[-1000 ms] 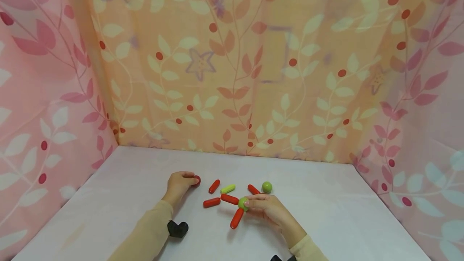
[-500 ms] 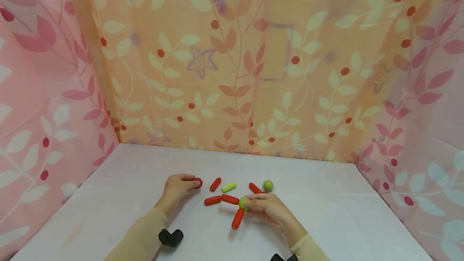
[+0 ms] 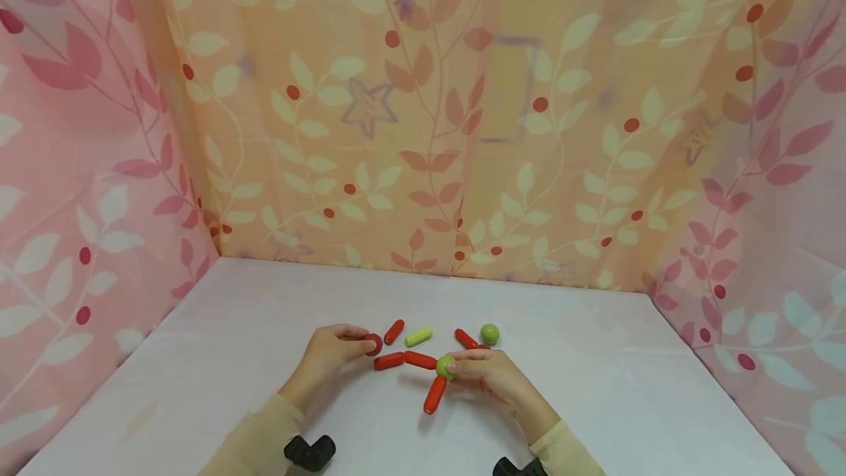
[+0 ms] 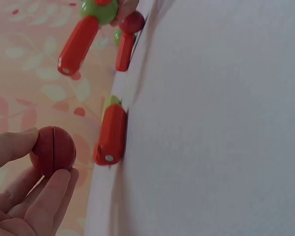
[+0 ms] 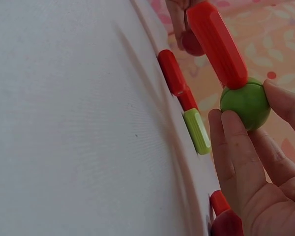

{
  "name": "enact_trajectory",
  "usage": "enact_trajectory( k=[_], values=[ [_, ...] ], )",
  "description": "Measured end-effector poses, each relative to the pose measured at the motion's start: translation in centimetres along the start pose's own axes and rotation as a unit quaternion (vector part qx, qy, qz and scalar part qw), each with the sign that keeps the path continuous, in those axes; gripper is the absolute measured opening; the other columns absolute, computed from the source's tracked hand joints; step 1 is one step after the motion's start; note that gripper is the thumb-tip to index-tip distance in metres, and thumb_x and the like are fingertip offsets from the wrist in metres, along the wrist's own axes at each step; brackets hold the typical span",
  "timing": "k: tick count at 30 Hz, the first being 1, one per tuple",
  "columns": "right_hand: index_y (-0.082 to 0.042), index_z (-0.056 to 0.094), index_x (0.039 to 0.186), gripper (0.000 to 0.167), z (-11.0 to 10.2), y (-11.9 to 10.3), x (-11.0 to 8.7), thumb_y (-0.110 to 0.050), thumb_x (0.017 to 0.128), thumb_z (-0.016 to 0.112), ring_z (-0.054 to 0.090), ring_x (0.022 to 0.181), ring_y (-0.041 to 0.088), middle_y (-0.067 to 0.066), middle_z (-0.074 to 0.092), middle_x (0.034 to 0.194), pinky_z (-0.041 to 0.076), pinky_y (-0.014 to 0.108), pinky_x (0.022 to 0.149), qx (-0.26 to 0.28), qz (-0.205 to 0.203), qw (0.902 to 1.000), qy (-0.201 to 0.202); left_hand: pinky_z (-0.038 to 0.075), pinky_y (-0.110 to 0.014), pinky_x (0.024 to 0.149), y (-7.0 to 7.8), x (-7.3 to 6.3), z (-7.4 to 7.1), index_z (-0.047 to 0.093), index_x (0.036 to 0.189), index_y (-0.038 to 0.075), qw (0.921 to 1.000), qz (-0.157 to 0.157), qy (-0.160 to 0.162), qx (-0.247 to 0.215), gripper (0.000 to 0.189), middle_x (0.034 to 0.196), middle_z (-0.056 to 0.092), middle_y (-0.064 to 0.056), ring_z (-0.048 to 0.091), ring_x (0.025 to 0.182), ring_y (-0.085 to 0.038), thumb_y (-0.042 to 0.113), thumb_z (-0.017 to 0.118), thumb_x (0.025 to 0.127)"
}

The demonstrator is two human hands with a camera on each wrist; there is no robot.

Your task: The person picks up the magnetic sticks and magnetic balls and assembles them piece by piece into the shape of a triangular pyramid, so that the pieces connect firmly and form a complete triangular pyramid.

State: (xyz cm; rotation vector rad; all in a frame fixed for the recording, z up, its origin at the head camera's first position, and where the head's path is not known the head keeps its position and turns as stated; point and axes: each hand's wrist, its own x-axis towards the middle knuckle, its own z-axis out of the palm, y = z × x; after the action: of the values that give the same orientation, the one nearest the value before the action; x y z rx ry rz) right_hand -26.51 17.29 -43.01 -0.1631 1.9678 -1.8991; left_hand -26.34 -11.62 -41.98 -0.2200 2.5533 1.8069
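My left hand (image 3: 333, 355) pinches a dark red ball (image 4: 53, 151) between thumb and fingers; a seam circles the ball. In my right hand (image 3: 499, 380) is a green ball (image 5: 247, 103), gripped by the fingertips above the table. Two red rods join this ball: one red rod (image 3: 420, 360) points left, the other red rod (image 3: 434, 394) points down toward the front. Close to the left hand lie a loose red rod (image 3: 388, 361) and another red rod (image 3: 394, 332). The left wrist view shows the held rod's free end apart from the rod on the table.
A yellow-green rod (image 3: 418, 337) lies behind the held piece. Beyond the right hand are a red rod (image 3: 465, 338) and a second green ball (image 3: 490, 334). A red ball (image 4: 132, 22) beside that rod is mostly hidden in the head view. Patterned cloth walls (image 3: 429, 131) enclose the white table (image 3: 562, 402).
The left hand has moved right and slightly nearer with the red ball, closer to the rods. The right hand stays nearly still, holding the green ball with its two rods.
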Motion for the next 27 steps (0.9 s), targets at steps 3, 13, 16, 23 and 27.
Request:
enact_trajectory(
  k=[3,13,16,23,27],
  values=[
    [0.006,0.069,0.119,0.037,0.0,0.0,0.0,-0.016,0.089,0.073,0.073,0.09,0.01,0.003,0.077,0.1,0.058,0.03,0.087,0.001,0.002,1.0,0.002,0.055,-0.032,0.078,0.3,-0.5,0.3,0.075,0.104,0.003,0.9999,0.009,-0.009,0.01,0.03,0.096,0.076,-0.007,0.066,0.09,-0.017,0.019,0.083,0.079],
    [0.006,0.069,0.119,0.037,0.1,0.0,0.1,-0.016,0.089,0.074,0.072,0.09,0.01,0.003,0.077,0.1,0.058,0.029,0.087,-0.001,0.003,1.0,0.001,0.049,-0.028,0.075,0.8,-1.7,1.0,0.077,0.099,0.006,0.9996,0.017,-0.019,0.011,0.025,0.095,0.076,-0.005,0.062,0.092,-0.016,0.018,0.084,0.078],
    [0.006,0.069,0.119,0.037,0.3,0.0,0.1,-0.015,0.089,0.074,0.072,0.09,0.01,0.003,0.077,0.1,0.058,0.029,0.086,-0.003,0.002,1.0,0.001,0.051,-0.027,0.074,0.6,-1.9,1.1,0.078,0.099,0.006,0.9997,0.012,-0.022,0.004,0.024,0.094,0.076,-0.005,0.062,0.09,-0.014,0.016,0.084,0.078],
    [0.006,0.069,0.119,0.037,0.4,-0.1,0.0,-0.015,0.089,0.073,0.072,0.089,0.011,0.004,0.077,0.099,0.058,0.029,0.086,-0.004,0.005,1.0,0.001,0.055,-0.03,0.078,0.6,-2.1,1.5,0.078,0.1,0.005,0.9991,0.022,-0.035,-0.005,0.026,0.094,0.076,-0.006,0.065,0.091,-0.015,0.014,0.084,0.077],
    [0.006,0.068,0.119,0.037,0.2,0.0,-0.1,-0.016,0.089,0.073,0.072,0.09,0.01,0.003,0.077,0.099,0.058,0.03,0.087,-0.005,0.004,1.0,-0.003,0.053,-0.031,0.081,0.6,-2.2,1.9,0.078,0.099,0.005,0.999,0.029,-0.035,-0.002,0.024,0.095,0.076,-0.006,0.063,0.097,-0.016,0.014,0.084,0.077]
  ],
)
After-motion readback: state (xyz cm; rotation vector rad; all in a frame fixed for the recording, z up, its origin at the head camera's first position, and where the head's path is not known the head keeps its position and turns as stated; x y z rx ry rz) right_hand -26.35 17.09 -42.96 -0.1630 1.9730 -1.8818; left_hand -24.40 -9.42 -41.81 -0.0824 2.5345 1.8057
